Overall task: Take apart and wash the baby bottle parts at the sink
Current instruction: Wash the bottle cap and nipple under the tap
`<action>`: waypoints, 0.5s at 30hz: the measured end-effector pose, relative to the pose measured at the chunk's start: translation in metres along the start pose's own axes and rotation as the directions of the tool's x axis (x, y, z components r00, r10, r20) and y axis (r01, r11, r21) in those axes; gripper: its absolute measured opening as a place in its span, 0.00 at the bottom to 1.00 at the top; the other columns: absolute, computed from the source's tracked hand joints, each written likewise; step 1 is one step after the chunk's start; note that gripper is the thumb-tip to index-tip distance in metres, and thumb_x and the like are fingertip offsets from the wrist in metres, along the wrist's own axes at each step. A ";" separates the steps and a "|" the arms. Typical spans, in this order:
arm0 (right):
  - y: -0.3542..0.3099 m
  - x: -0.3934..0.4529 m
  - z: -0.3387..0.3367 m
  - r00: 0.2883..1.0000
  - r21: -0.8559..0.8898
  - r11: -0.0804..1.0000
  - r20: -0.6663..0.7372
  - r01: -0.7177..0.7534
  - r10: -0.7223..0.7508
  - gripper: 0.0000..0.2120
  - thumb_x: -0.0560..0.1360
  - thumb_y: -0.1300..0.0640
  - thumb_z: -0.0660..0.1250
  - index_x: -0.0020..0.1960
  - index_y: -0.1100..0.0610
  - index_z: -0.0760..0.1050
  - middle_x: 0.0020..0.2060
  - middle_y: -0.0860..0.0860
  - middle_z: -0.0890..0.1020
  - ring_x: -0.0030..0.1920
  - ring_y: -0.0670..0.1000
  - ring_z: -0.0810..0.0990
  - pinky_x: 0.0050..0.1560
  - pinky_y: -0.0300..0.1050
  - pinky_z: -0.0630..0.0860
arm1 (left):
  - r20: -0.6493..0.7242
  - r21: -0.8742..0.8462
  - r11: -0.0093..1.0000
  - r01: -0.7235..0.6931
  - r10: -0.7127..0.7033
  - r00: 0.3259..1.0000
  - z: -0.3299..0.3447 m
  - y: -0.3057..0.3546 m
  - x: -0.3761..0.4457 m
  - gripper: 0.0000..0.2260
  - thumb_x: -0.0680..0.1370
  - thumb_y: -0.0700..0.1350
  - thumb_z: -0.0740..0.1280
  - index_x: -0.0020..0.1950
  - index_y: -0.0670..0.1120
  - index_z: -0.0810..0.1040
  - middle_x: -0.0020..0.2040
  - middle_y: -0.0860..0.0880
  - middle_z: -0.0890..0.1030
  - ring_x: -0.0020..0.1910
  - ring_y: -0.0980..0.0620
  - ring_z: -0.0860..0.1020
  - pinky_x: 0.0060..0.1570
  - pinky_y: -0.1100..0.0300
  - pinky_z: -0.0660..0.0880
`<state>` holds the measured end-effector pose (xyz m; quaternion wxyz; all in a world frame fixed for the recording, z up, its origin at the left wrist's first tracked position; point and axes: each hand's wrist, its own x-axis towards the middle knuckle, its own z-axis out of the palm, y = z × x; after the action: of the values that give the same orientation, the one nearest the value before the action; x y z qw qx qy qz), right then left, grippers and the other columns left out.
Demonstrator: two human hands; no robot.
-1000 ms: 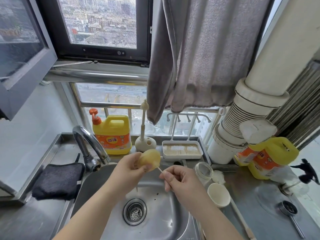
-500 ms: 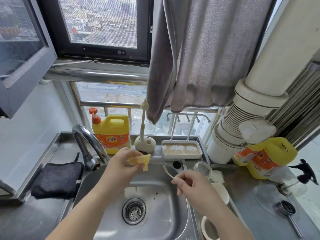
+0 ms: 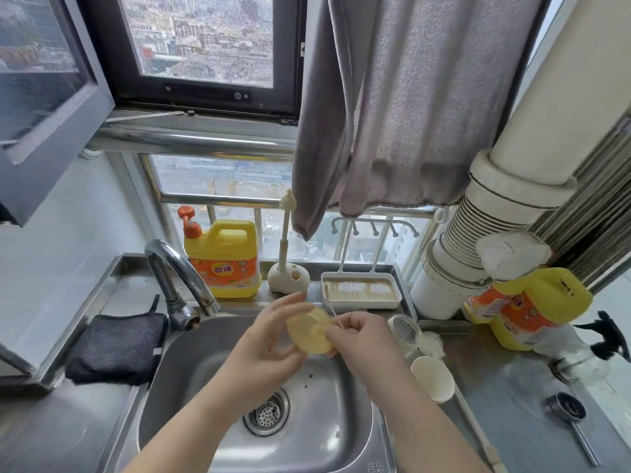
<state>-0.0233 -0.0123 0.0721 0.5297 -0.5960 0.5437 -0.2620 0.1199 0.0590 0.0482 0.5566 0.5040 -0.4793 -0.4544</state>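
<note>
Over the steel sink (image 3: 317, 414), my left hand (image 3: 269, 339) holds a soft yellow bottle nipple (image 3: 309, 331) with its round base turned towards me. My right hand (image 3: 362, 339) pinches a thin small brush (image 3: 334, 315) and its fingers meet the nipple's right side. The clear glass bottle (image 3: 404, 331) lies on its side at the sink's right rim. A white cap (image 3: 433, 377) lies on its side on the counter just in front of the bottle.
A curved tap (image 3: 177, 268) stands at the sink's back left, beside a yellow detergent jug (image 3: 222, 259). A brush stand (image 3: 288, 276) and a drying tray (image 3: 360, 291) sit on the back ledge. A dark cloth (image 3: 116, 346) lies left; a second detergent bottle (image 3: 526, 305) right.
My hands have come together again: the nipple has turned base-up towards me and my right hand has brought the small brush back against it.
</note>
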 end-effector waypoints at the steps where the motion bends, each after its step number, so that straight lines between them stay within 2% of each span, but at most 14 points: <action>1: 0.000 0.000 -0.001 1.000 -0.025 0.999 -0.010 0.027 -0.027 0.02 0.69 0.62 0.69 0.38 0.57 0.80 0.28 0.50 0.82 0.30 0.46 0.79 0.40 0.47 0.78 | -0.026 -0.112 0.992 0.065 -0.069 0.997 -0.001 0.000 0.000 0.25 0.69 0.33 0.70 0.63 0.52 0.75 0.64 0.54 0.77 0.61 0.55 0.77 0.57 0.57 0.77; 3: 0.001 0.000 -0.004 0.995 -0.105 0.990 -0.033 0.090 -0.094 0.03 0.69 0.60 0.69 0.38 0.54 0.80 0.31 0.49 0.83 0.32 0.46 0.80 0.41 0.45 0.79 | -0.090 -0.239 0.957 0.163 -0.189 0.978 -0.004 0.000 0.005 0.29 0.64 0.44 0.74 0.65 0.51 0.73 0.61 0.52 0.79 0.58 0.51 0.79 0.56 0.51 0.77; 5: 0.003 -0.001 -0.006 0.987 -0.162 0.976 -0.048 0.144 -0.154 0.04 0.69 0.59 0.70 0.38 0.52 0.80 0.31 0.47 0.82 0.33 0.44 0.79 0.40 0.41 0.77 | -0.087 -0.234 0.940 0.250 -0.276 0.957 -0.009 0.001 0.009 0.27 0.64 0.48 0.75 0.62 0.48 0.75 0.56 0.47 0.82 0.54 0.48 0.81 0.53 0.50 0.79; 8: 0.002 -0.005 -0.007 0.978 -0.173 0.966 -0.043 0.192 -0.202 0.04 0.70 0.59 0.69 0.39 0.50 0.80 0.31 0.46 0.82 0.31 0.42 0.77 0.37 0.37 0.74 | -0.018 -0.098 0.932 0.348 -0.351 0.936 -0.009 0.006 0.010 0.17 0.69 0.42 0.74 0.56 0.44 0.79 0.48 0.43 0.84 0.47 0.47 0.83 0.47 0.55 0.80; 10: 0.003 -0.007 -0.006 0.974 -0.165 0.965 -0.067 0.203 -0.216 0.04 0.71 0.58 0.69 0.40 0.50 0.80 0.33 0.47 0.83 0.34 0.45 0.79 0.37 0.37 0.75 | -0.035 -0.109 0.927 0.360 -0.365 0.930 -0.006 0.006 0.010 0.20 0.64 0.40 0.76 0.56 0.46 0.79 0.47 0.41 0.84 0.47 0.44 0.83 0.49 0.52 0.80; 12: 0.004 -0.008 -0.002 0.972 -0.136 0.973 -0.117 0.187 -0.203 0.03 0.71 0.58 0.70 0.41 0.50 0.79 0.32 0.49 0.83 0.32 0.45 0.79 0.36 0.39 0.74 | -0.109 -0.145 0.931 0.334 -0.351 0.930 -0.001 0.004 0.012 0.24 0.63 0.39 0.77 0.57 0.46 0.78 0.48 0.39 0.84 0.48 0.41 0.83 0.53 0.45 0.79; 15: 0.006 -0.012 0.006 0.987 -0.039 0.991 -0.098 0.125 -0.128 0.06 0.73 0.56 0.69 0.45 0.50 0.72 0.31 0.52 0.83 0.32 0.46 0.81 0.36 0.42 0.75 | -0.259 -0.229 0.938 0.261 -0.317 0.912 0.011 0.004 0.014 0.18 0.72 0.33 0.72 0.59 0.44 0.73 0.46 0.39 0.84 0.45 0.40 0.83 0.53 0.40 0.78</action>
<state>-0.0235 0.0015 0.0677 0.4741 -0.6240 0.5350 -0.3155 0.1106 0.0438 0.0537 0.5928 0.5757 -0.2663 -0.4962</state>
